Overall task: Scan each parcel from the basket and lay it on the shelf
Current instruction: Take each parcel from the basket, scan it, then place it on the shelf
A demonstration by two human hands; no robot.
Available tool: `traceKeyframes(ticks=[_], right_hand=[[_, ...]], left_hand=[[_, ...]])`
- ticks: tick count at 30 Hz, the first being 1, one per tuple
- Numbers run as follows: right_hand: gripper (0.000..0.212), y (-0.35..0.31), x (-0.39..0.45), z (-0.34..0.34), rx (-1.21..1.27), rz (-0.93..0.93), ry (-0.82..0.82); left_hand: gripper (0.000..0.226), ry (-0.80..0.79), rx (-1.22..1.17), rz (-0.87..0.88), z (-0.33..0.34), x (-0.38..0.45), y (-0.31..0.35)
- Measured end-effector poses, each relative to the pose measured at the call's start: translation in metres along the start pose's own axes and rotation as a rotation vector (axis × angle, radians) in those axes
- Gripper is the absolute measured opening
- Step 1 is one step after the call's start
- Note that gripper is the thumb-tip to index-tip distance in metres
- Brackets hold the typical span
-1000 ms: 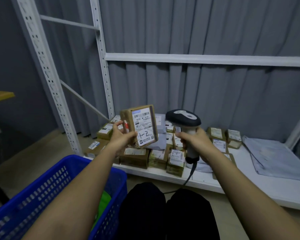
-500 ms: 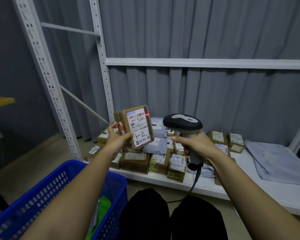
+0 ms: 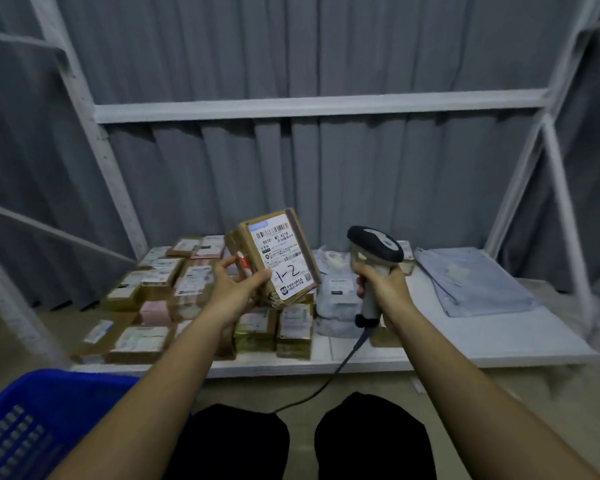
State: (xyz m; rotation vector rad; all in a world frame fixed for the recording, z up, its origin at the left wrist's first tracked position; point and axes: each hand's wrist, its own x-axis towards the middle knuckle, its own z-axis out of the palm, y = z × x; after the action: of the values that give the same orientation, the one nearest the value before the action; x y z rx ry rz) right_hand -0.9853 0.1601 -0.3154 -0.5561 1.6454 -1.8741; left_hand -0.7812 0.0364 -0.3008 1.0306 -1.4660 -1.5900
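My left hand [image 3: 237, 285] grips a brown cardboard parcel [image 3: 278, 254] by its lower left corner, thumb on the front. Its white label, marked "1-2" by hand, faces me and tilts right. My right hand [image 3: 383, 287] holds the handle of a grey-and-black barcode scanner [image 3: 374, 247], whose head sits just right of the parcel. The scanner's cable [image 3: 329, 379] hangs to the floor. Both are raised over the low white shelf [image 3: 465, 341]. The blue basket [image 3: 39, 410] is at the bottom left; its contents are out of sight.
Several labelled brown parcels [image 3: 160, 282] lie piled on the shelf's left half, with grey mailer bags [image 3: 336, 289] in the middle and a flat grey bag [image 3: 475, 278] at the right. White rack uprights [image 3: 94, 140] and a crossbar [image 3: 291, 105] frame the bay. My dark-clad knees are below.
The view has swung right and down, so the basket slid to the corner. The parcel is tilted further right. The red scan dot seen on the label half a second ago is gone.
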Motion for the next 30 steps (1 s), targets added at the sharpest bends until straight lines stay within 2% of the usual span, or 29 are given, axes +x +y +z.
traceKeyframes(ticks=[4, 8, 11, 15, 18, 23, 27, 30], right_hand=[[0.01, 0.032, 0.024, -0.065, 0.109, 0.051, 0.153], [0.027, 0.073, 0.04, -0.135, 0.174, 0.107, 0.309], [0.03, 0.1, 0.05, -0.182, 0.222, 0.133, 0.438], [0.031, 0.125, 0.076, -0.227, 0.231, 0.131, 0.538], [0.031, 0.137, 0.114, -0.248, 0.227, 0.135, 0.56], [0.036, 0.158, 0.189, -0.261, 0.241, 0.16, 0.598], [0.034, 0.174, 0.236, -0.26, 0.251, 0.227, 0.457], [0.032, 0.18, 0.262, -0.255, 0.188, 0.294, 0.401]], left_hand=[[0.067, -0.146, 0.023, -0.087, 0.079, 0.023, -0.029], [0.062, -0.269, 0.044, -0.164, 0.168, 0.045, -0.068], [0.056, -0.368, 0.083, -0.224, 0.237, 0.066, -0.097], [0.056, -0.416, 0.129, -0.269, 0.321, 0.106, -0.132], [0.058, -0.453, 0.157, -0.297, 0.368, 0.142, -0.157], [0.064, -0.44, 0.327, -0.233, 0.414, 0.194, -0.19], [0.049, -0.384, 0.663, -0.08, 0.43, 0.224, -0.203], [0.042, -0.394, 0.79, 0.022, 0.425, 0.234, -0.208]])
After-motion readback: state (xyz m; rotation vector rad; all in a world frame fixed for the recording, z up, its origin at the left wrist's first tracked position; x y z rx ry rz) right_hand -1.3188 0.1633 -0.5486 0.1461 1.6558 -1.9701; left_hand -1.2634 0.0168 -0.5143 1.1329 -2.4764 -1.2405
